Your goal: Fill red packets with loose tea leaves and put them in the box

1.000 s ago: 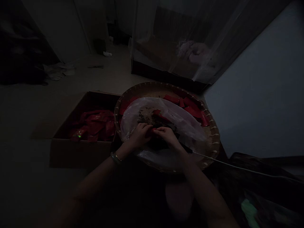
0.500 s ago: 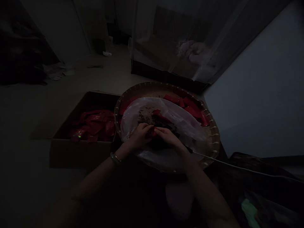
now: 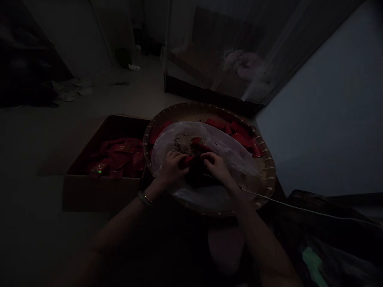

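Note:
My left hand [image 3: 172, 168] is closed around a small red packet [image 3: 188, 161] above a round woven tray [image 3: 271, 171]. A short gap to the right, my right hand [image 3: 219, 167] has its thumb and fingers curled together at a dark patch; what they pinch, if anything, is too dark to make out. Beneath both hands lies a translucent plastic bag [image 3: 239, 153], spread over the tray. Dark loose bits [image 3: 182, 144] are scattered just beyond my fingers, with another red packet [image 3: 197, 141] beside them. A dark flat object below my hands is mostly lost in shadow.
Left of the tray stands a cardboard box [image 3: 101, 193] holding several red packets [image 3: 119, 155]. More red packets [image 3: 242, 137] lie along the tray's far right rim. A white cord [image 3: 299, 205] runs off right. Beyond are a pale wall [image 3: 323, 99] and a sheer curtain [image 3: 209, 48].
My hands, which met at the red packet, are now apart. The right hand has let go of it and shifted slightly right; the packet stays in my left hand, which moved slightly left.

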The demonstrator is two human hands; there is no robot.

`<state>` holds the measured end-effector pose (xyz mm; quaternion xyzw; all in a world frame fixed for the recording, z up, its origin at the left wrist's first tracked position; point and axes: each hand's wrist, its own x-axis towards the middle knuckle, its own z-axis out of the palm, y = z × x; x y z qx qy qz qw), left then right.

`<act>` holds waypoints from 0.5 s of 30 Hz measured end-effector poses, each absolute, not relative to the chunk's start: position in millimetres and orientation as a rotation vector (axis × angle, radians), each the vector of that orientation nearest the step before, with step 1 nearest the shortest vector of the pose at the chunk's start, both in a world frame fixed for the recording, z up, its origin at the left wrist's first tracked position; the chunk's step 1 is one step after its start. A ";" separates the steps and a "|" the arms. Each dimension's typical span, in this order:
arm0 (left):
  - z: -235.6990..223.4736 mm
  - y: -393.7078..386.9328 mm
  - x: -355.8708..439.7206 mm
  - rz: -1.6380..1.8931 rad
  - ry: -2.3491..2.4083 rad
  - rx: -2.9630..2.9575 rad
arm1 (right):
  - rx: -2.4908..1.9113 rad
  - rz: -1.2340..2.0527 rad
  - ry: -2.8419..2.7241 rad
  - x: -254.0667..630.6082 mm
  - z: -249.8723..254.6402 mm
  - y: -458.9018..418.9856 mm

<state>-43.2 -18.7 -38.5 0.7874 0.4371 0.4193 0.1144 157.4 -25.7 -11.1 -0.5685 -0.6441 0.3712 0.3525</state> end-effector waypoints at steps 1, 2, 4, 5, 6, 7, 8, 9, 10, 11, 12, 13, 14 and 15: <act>-38.0 -18.5 -43.4 1.249 1.288 2.286 | -1.474 0.853 -1.894 156.5 -14.4 -26.8; -37.6 -18.3 -43.7 1.269 1.296 2.262 | -1.453 0.771 -2.133 154.3 -17.1 -28.8; -37.7 -18.0 -44.5 1.320 1.307 2.199 | -1.378 0.674 -2.548 146.5 -20.9 -34.5; -38.1 -17.7 -45.1 1.344 1.312 2.159 | -1.345 0.629 -2.695 141.6 -22.0 -37.2; -38.7 -17.5 -45.7 1.361 1.318 2.117 | -1.320 0.577 -2.803 136.6 -22.7 -39.2; -39.2 -17.2 -46.3 1.368 1.323 2.077 | -1.301 0.524 -2.878 132.0 -23.0 -40.4; -39.6 -17.0 -46.9 1.372 1.327 2.042 | -1.281 0.476 -2.933 127.9 -23.1 -40.5; -39.9 -16.9 -47.4 1.375 1.333 2.013 | -1.260 0.438 -2.976 124.4 -23.0 -39.8; -39.9 -16.8 -47.7 1.378 1.339 1.991 | -1.234 0.413 -3.014 121.5 -23.0 -38.3; -39.7 -16.9 -47.9 1.386 1.343 1.973 | -1.206 0.397 -3.044 119.2 -22.9 -36.6; -39.2 -17.0 -47.9 1.396 1.345 1.961 | -1.180 0.391 -3.067 117.2 -23.0 -34.9; -38.7 -17.2 -47.9 1.403 1.346 1.955 | -1.159 0.389 -3.078 115.6 -23.1 -33.4; -38.1 -17.4 -47.8 1.408 1.348 1.952 | -1.145 0.384 -3.076 114.4 -23.3 -32.2; -37.5 -17.6 -47.8 1.411 1.349 1.952 | -1.140 0.372 -3.065 113.7 -23.6 -31.2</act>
